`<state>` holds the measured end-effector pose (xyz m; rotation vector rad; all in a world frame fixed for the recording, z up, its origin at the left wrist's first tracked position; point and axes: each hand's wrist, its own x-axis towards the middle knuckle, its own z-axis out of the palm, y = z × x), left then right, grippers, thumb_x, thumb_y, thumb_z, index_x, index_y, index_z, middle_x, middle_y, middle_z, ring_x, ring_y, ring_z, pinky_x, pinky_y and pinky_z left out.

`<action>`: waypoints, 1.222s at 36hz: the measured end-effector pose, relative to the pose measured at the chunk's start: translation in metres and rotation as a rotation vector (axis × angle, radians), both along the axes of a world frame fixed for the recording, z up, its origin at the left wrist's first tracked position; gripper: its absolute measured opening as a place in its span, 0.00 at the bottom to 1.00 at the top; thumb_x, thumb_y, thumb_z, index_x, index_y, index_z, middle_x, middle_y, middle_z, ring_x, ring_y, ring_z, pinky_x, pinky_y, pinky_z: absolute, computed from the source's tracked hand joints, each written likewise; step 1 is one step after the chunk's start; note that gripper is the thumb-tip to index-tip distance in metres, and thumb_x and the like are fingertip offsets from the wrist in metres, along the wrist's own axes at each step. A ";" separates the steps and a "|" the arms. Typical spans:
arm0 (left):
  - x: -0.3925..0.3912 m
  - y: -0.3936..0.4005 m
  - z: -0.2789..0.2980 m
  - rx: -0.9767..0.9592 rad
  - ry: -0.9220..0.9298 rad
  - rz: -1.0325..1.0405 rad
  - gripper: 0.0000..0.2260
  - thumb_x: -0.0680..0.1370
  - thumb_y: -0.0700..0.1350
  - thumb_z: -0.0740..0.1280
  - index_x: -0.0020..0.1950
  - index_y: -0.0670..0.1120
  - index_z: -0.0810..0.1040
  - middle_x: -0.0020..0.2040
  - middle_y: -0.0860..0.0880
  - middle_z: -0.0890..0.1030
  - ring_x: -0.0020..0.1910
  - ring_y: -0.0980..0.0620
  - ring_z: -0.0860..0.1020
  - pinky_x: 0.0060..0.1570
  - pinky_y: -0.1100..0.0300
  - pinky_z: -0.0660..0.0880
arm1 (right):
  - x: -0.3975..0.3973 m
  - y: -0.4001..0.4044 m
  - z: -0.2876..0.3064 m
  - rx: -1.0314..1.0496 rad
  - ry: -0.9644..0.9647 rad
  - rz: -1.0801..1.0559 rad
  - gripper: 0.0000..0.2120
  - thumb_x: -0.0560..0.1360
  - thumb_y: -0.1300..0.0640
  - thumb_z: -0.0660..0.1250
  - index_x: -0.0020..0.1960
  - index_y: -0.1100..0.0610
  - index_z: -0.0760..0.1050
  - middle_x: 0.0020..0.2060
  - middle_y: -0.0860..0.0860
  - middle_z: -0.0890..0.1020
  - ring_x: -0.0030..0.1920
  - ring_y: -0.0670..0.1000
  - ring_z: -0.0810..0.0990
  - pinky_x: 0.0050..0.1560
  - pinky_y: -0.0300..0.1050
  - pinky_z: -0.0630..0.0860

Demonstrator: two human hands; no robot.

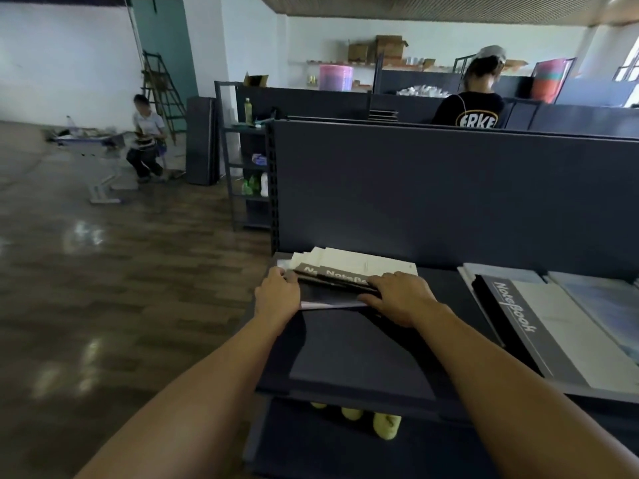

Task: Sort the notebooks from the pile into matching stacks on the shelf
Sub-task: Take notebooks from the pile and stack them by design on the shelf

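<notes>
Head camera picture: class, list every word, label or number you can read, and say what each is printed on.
"NoteBook": grey band of the notebook lying at the right on the shelf.
"NoteBo", partly hidden by the right hand: top notebook of the pile.
"ERKE": back of a person's black shirt.
Nothing else is legible.

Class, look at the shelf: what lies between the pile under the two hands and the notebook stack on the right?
In the head view, only bare dark shelf separates the pile from the right stack.
</notes>
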<state>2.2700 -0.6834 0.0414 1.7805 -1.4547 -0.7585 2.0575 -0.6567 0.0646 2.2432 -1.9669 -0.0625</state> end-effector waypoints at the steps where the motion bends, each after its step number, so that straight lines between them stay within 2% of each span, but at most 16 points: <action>1: -0.001 -0.002 0.000 -0.009 0.040 0.021 0.20 0.83 0.52 0.53 0.68 0.41 0.68 0.67 0.39 0.73 0.66 0.38 0.69 0.64 0.47 0.67 | 0.001 -0.001 0.001 -0.021 0.000 0.002 0.21 0.80 0.39 0.50 0.62 0.50 0.72 0.58 0.52 0.79 0.58 0.55 0.76 0.49 0.48 0.69; 5: -0.004 0.000 0.000 -0.028 0.118 0.083 0.25 0.82 0.58 0.51 0.70 0.40 0.66 0.68 0.38 0.71 0.68 0.38 0.67 0.65 0.45 0.65 | 0.005 -0.007 0.009 -0.045 0.004 -0.015 0.17 0.81 0.48 0.49 0.60 0.55 0.71 0.56 0.55 0.79 0.54 0.59 0.77 0.43 0.47 0.65; 7: -0.005 0.004 0.002 -0.116 -0.013 0.102 0.22 0.83 0.56 0.52 0.65 0.41 0.70 0.64 0.40 0.74 0.65 0.40 0.68 0.63 0.47 0.66 | 0.006 -0.008 0.009 -0.051 0.020 -0.022 0.15 0.80 0.51 0.51 0.60 0.56 0.69 0.55 0.55 0.79 0.54 0.59 0.77 0.42 0.47 0.65; 9: -0.011 0.008 0.005 -0.229 0.022 0.092 0.17 0.83 0.53 0.54 0.56 0.41 0.74 0.56 0.42 0.78 0.58 0.43 0.73 0.57 0.50 0.69 | 0.009 -0.009 0.010 -0.055 0.051 -0.021 0.14 0.80 0.53 0.52 0.61 0.57 0.69 0.56 0.56 0.79 0.55 0.59 0.77 0.42 0.47 0.65; 11: -0.024 0.011 0.011 -0.188 0.311 0.009 0.16 0.82 0.55 0.56 0.48 0.43 0.74 0.50 0.42 0.78 0.47 0.46 0.78 0.51 0.52 0.74 | 0.017 -0.007 0.014 -0.056 0.086 -0.007 0.13 0.81 0.55 0.52 0.62 0.57 0.69 0.57 0.55 0.79 0.56 0.59 0.77 0.42 0.46 0.65; 14: -0.050 0.015 0.025 0.137 0.813 -0.198 0.21 0.78 0.61 0.61 0.57 0.45 0.74 0.55 0.45 0.80 0.52 0.45 0.80 0.51 0.48 0.79 | 0.035 -0.002 0.023 -0.069 0.116 0.026 0.13 0.81 0.56 0.53 0.62 0.57 0.69 0.57 0.55 0.79 0.56 0.58 0.78 0.42 0.47 0.65; 17: -0.066 0.013 0.032 0.272 0.969 -0.169 0.18 0.79 0.55 0.65 0.58 0.41 0.75 0.49 0.43 0.81 0.46 0.44 0.81 0.41 0.50 0.80 | 0.047 0.008 0.026 -0.043 0.073 0.079 0.15 0.81 0.50 0.55 0.61 0.55 0.72 0.55 0.54 0.80 0.52 0.56 0.79 0.41 0.47 0.66; 20: -0.068 0.013 0.026 0.248 0.876 0.009 0.11 0.78 0.36 0.62 0.59 0.34 0.74 0.39 0.43 0.77 0.35 0.47 0.77 0.28 0.59 0.72 | 0.039 0.019 0.026 0.059 -0.083 0.083 0.20 0.77 0.39 0.58 0.58 0.52 0.75 0.53 0.51 0.80 0.51 0.54 0.78 0.43 0.47 0.70; 23: -0.062 0.013 0.021 0.186 0.863 0.024 0.12 0.77 0.32 0.61 0.59 0.35 0.74 0.39 0.43 0.78 0.35 0.47 0.77 0.28 0.60 0.72 | 0.019 0.029 0.029 0.177 -0.425 -0.060 0.26 0.74 0.31 0.56 0.60 0.48 0.76 0.57 0.47 0.78 0.57 0.51 0.76 0.52 0.48 0.73; 27: -0.063 0.017 0.029 0.180 0.825 -0.082 0.10 0.77 0.38 0.66 0.58 0.39 0.77 0.43 0.44 0.81 0.39 0.46 0.80 0.34 0.58 0.73 | -0.012 0.032 0.025 0.018 -0.638 -0.237 0.30 0.79 0.40 0.57 0.76 0.52 0.57 0.72 0.53 0.66 0.71 0.56 0.65 0.67 0.52 0.66; 30: -0.073 0.023 0.042 0.217 0.817 -0.187 0.15 0.75 0.42 0.69 0.60 0.41 0.77 0.50 0.43 0.83 0.45 0.44 0.82 0.42 0.53 0.77 | -0.027 0.036 0.027 -0.048 -0.943 -0.353 0.36 0.78 0.51 0.64 0.78 0.54 0.48 0.73 0.55 0.64 0.71 0.58 0.65 0.66 0.52 0.67; 32: -0.081 0.028 0.051 0.202 0.855 -0.252 0.21 0.72 0.43 0.72 0.64 0.40 0.75 0.51 0.42 0.82 0.46 0.43 0.81 0.46 0.49 0.78 | -0.033 0.042 0.032 -0.116 -1.198 -0.392 0.29 0.76 0.62 0.64 0.74 0.55 0.59 0.63 0.54 0.73 0.58 0.53 0.75 0.50 0.41 0.74; 34: -0.089 0.032 0.061 0.130 0.855 -0.321 0.18 0.73 0.41 0.72 0.62 0.39 0.76 0.48 0.42 0.82 0.46 0.42 0.81 0.44 0.52 0.78 | -0.039 0.048 0.037 -0.203 -1.343 -0.388 0.15 0.73 0.69 0.63 0.58 0.57 0.72 0.48 0.53 0.78 0.44 0.51 0.77 0.37 0.37 0.74; 37: -0.096 0.035 0.070 0.003 0.829 -0.433 0.07 0.75 0.35 0.69 0.51 0.45 0.80 0.43 0.48 0.83 0.43 0.48 0.82 0.40 0.57 0.77 | -0.052 0.054 0.034 -0.254 -1.548 -0.397 0.11 0.71 0.74 0.65 0.45 0.59 0.73 0.40 0.55 0.79 0.44 0.56 0.78 0.44 0.49 0.77; 41: -0.098 0.046 0.061 -0.091 0.732 -0.545 0.10 0.74 0.32 0.69 0.49 0.47 0.80 0.44 0.52 0.83 0.43 0.54 0.81 0.46 0.63 0.76 | -0.061 0.069 0.026 -0.177 -1.630 -0.467 0.13 0.71 0.73 0.65 0.54 0.65 0.75 0.48 0.61 0.81 0.48 0.60 0.80 0.44 0.50 0.79; 44: -0.099 0.060 0.038 -0.115 0.472 -0.569 0.15 0.73 0.31 0.70 0.53 0.48 0.77 0.44 0.55 0.81 0.45 0.57 0.79 0.40 0.72 0.74 | -0.054 0.079 0.019 -0.097 -1.580 -0.455 0.09 0.73 0.72 0.63 0.49 0.61 0.75 0.46 0.58 0.80 0.45 0.56 0.79 0.46 0.48 0.78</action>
